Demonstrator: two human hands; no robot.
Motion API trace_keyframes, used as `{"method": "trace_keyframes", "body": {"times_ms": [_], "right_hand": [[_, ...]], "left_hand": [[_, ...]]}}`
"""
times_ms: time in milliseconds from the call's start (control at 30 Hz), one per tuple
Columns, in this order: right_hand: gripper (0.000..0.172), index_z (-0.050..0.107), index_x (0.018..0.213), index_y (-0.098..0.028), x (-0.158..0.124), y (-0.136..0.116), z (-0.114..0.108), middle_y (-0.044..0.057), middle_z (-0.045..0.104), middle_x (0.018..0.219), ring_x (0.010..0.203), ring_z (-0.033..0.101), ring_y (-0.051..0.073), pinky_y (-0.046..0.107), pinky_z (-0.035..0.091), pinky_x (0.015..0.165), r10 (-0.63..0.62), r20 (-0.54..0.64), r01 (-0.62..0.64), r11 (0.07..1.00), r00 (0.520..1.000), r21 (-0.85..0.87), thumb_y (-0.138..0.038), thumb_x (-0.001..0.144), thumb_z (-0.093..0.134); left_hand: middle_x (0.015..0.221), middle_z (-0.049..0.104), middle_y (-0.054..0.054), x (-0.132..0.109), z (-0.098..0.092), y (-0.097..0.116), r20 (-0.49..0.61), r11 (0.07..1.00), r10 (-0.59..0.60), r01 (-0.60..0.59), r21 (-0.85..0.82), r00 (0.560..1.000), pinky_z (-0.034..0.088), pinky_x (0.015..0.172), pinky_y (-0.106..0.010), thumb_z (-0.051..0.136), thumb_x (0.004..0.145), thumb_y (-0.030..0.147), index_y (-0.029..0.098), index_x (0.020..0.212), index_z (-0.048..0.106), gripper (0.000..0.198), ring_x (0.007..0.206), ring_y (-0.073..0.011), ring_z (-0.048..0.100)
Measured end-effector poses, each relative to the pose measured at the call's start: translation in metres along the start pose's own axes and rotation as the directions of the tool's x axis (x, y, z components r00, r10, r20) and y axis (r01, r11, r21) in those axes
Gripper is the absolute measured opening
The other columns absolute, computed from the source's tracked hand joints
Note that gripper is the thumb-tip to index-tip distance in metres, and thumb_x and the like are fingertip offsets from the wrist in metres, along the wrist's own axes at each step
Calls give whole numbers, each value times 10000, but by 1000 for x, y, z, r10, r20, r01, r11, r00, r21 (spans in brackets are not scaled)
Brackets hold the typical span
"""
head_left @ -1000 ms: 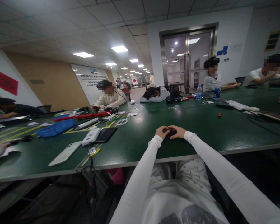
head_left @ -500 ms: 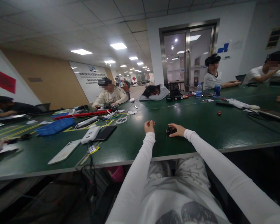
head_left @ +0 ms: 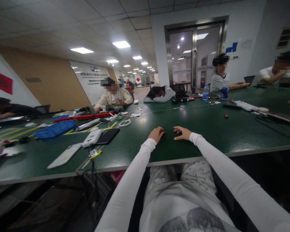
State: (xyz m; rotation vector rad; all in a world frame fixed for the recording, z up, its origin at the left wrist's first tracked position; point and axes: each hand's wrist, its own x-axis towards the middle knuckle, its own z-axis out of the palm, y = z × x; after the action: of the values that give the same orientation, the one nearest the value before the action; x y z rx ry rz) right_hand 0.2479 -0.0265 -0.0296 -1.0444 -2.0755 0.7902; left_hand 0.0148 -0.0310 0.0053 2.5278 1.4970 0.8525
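Observation:
My two hands rest on the green table just past its near edge, both arms in white sleeves. My left hand is curled closed, and a tiny dark piece shows at its fingertips; it is too small to name. A little to the right, my right hand lies on the table with its fingers and thumb apart, pointing toward the left hand. Nothing shows in it. A short gap of bare table separates the two hands.
To the left lie a white phone, a dark tablet, a white device, a blue tray and cables. A small red part sits farther out. Several people sit around the table; one rests their head on it.
The hands were together on a small black object; the left pulled away, then came back near. The black object seen at my right hand half a second ago no longer shows.

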Motion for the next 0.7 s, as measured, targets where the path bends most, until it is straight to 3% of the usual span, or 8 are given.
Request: {"method": "trace_keyframes", "body": {"times_ms": [100,200,333,433,567,700], "right_hand": [[783,340,1196,-236,-1,0,-1,67,511,1081,909,509,173,380,395,836,5,14,-6,1000,1000,16,-378,511,691],[792,337,1201,-218,-1,-1,-2,76,507,1088,907,508,174,381,400,832,6,24,-6,1000,1000,14,-387,511,688],[797,335,1203,-210,-2,-1,-1,76,510,1086,909,508,176,388,396,838,10,24,-10,1000,1000,1,-394,511,685],[790,339,1201,-215,-3,-2,-1,73,515,1082,912,507,178,386,398,835,17,28,-17,1000,999,-5,-390,513,685],[776,342,1198,-218,-4,0,-1,72,515,1084,907,508,179,380,404,829,6,34,-6,1000,999,-9,-393,522,681],[776,340,1197,-203,-4,4,0,77,513,1086,905,507,178,378,407,828,-8,33,9,1000,999,-13,-407,527,673]], "left_hand": [[880,554,-54,-13,-31,-46,-54,979,-166,171,114,985,378,790,-301,466,724,268,188,923,495,217,869,-167,504],[881,563,-51,-33,-67,-90,-117,920,-318,336,202,941,380,779,-284,464,725,255,182,936,487,224,865,-161,511],[888,573,-48,-63,-105,-129,-204,832,-445,487,265,872,384,761,-269,470,721,263,186,930,483,223,865,-162,521],[882,582,-45,-76,-119,-142,-278,807,-467,533,255,840,387,750,-256,465,724,270,185,919,486,214,854,-159,531],[904,582,-49,-80,-121,-148,-393,792,-448,561,242,803,381,769,-258,454,731,286,178,925,494,225,874,-159,518],[925,569,-67,-80,-120,-148,-411,734,-490,618,281,769,380,776,-290,437,739,320,168,924,510,251,891,-177,500]]}}
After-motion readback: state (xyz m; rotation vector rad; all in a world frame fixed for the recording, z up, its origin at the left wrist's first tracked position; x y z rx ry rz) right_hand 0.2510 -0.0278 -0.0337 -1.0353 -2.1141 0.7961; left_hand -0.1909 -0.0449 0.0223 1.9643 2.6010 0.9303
